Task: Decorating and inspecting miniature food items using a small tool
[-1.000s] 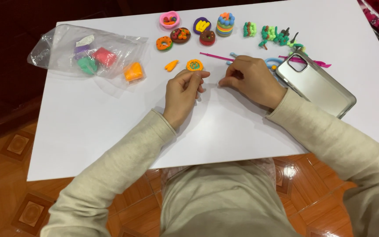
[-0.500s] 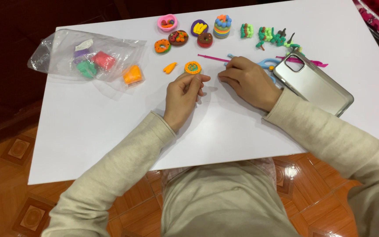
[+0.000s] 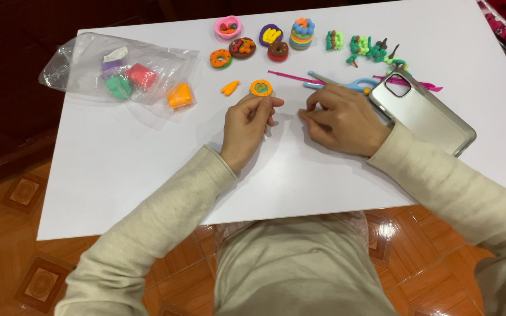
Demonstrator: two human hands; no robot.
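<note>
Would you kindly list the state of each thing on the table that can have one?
left hand: fingers curled, resting on the table just below the orange clay disc.
right hand: fingers bent, tips on the table; whether they pinch anything cannot be told.
orange clay disc: lying flat, untouched.
plastic bag: lying flat, clay lumps inside.
phone: lying back up.
scissors: lying closed.

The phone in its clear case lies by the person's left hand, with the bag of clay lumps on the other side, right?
Not quite: the head view shows the phone beside the right hand. The bag of clay lumps lies on the other side, nearer the left hand.
</note>
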